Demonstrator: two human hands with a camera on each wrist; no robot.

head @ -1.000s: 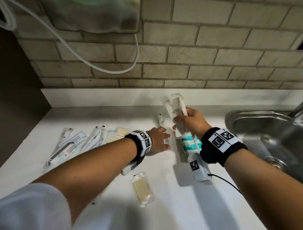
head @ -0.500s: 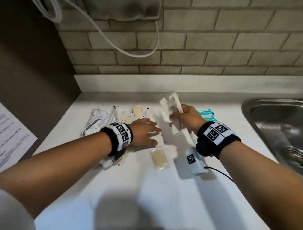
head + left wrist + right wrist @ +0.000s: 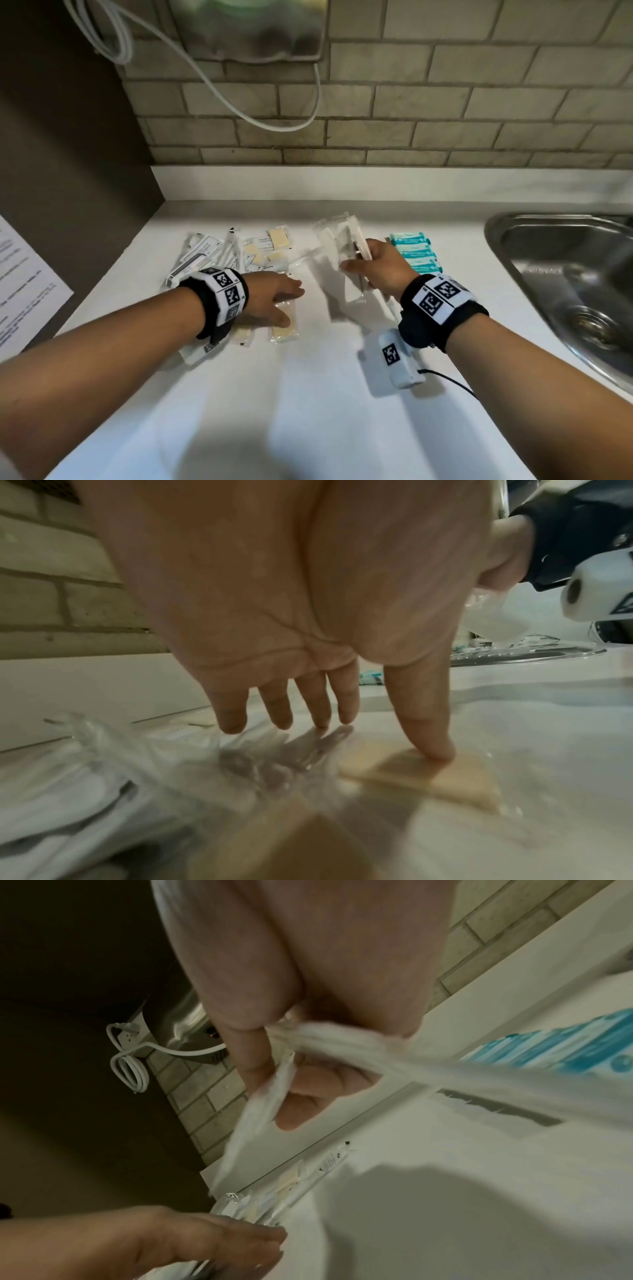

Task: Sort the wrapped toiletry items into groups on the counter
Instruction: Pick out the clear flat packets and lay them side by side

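Above the white counter, my right hand grips a bunch of clear-wrapped combs; in the right wrist view its fingers curl round the wrappers. My left hand lies flat with straight fingers. Its thumb presses a wrapped yellow soap bar, also seen from the head, and its fingertips touch clear wrappers. Teal packets are stacked behind my right hand. A pile of wrapped white items and soaps lies at the back left.
A steel sink takes up the right side of the counter. A brick wall with a hanging white cable stands behind. A printed sheet hangs over the left edge beside a dark side wall.
My left hand has drawn back toward me and its thumb has come down on the wrapped soap bar. The right hand still holds the comb packets, a little lower.
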